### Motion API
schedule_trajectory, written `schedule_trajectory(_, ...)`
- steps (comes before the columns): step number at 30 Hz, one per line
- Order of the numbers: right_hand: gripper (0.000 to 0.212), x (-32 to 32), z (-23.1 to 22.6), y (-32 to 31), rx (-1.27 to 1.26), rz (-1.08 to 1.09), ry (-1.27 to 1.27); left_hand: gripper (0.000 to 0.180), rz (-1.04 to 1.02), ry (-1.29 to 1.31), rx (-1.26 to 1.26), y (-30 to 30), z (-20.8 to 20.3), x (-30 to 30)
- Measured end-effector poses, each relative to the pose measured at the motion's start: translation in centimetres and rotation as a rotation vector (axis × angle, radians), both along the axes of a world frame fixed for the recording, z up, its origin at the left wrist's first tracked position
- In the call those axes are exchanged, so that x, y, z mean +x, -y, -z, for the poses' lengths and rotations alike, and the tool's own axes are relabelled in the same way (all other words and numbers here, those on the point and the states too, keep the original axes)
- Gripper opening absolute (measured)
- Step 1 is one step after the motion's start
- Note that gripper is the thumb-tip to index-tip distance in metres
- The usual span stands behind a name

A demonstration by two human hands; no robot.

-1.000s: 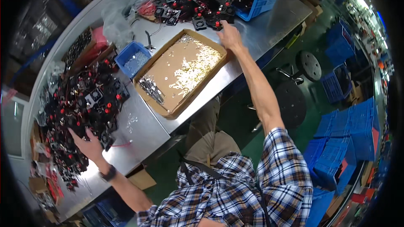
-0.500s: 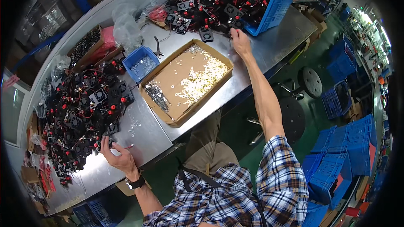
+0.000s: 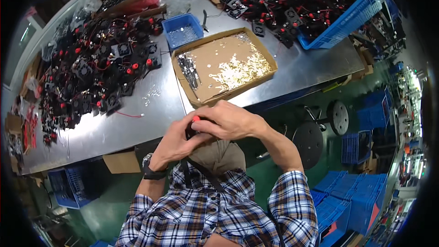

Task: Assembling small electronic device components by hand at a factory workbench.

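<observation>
Close in front of my body, at the table's near edge, my left hand (image 3: 171, 145) and my right hand (image 3: 234, 122) meet around a black part with a red cap (image 3: 196, 119). The fingers of both hands wrap it, so most of it is hidden. Just beyond my hands is a shallow cardboard tray (image 3: 214, 58) with small shiny metal pieces (image 3: 235, 74) and a bundle of thin dark rods (image 3: 188, 71). Left of the tray, a large pile of black fan units (image 3: 98, 71) with red knobs and wires covers the metal table (image 3: 157, 130).
A small blue bin (image 3: 176, 44) of tiny metal parts stands behind the tray, beside dark pliers (image 3: 204, 20). More fan units (image 3: 292, 16) spill from a tipped blue crate (image 3: 338, 27) at the back right. Round stools (image 3: 338, 116) and stacked blue crates (image 3: 359, 196) stand on the right.
My hands were far apart, the left at the left pile and the right by the far fan units. Both have come together near my body around the black part. The view has shifted.
</observation>
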State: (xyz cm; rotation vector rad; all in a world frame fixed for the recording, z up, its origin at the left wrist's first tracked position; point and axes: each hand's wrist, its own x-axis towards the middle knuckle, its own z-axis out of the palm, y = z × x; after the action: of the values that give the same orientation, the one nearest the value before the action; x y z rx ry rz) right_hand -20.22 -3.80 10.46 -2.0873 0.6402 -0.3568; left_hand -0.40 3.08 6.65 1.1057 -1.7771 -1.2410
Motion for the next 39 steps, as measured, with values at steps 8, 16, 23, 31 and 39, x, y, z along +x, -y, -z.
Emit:
schedule_trajectory(8, 0.029, 4.4, 6.2, 10.1, -0.358, 0.445, -0.365, 0.044, -0.413, -0.432, 0.313, -0.4, 5.1, 2.1)
schedule_trajectory(16, 0.022, 7.3, 8.4, 8.3, -0.329, 0.567, -0.384, 0.035, -0.456, -0.532, 0.325, -0.3, 5.0, 2.4)
schedule_trajectory(23, 0.019, 4.2, 5.0, 5.6, -0.318, 0.468, -0.239, 0.055, -0.498, -0.676, 0.312, -0.1, 4.9, 2.7)
schedule_trajectory(31, 0.012, 3.4, 3.5, -0.9, -0.163, 0.237, -0.156, 0.045, -0.467, -0.722, 0.304, 0.0, 4.4, 1.7)
schedule_trajectory(39, 0.012, 3.7, 5.1, -1.8, -0.205, 0.272, -0.042, 0.041, -0.512, -0.703, 0.308, -0.3, 4.5, 1.9)
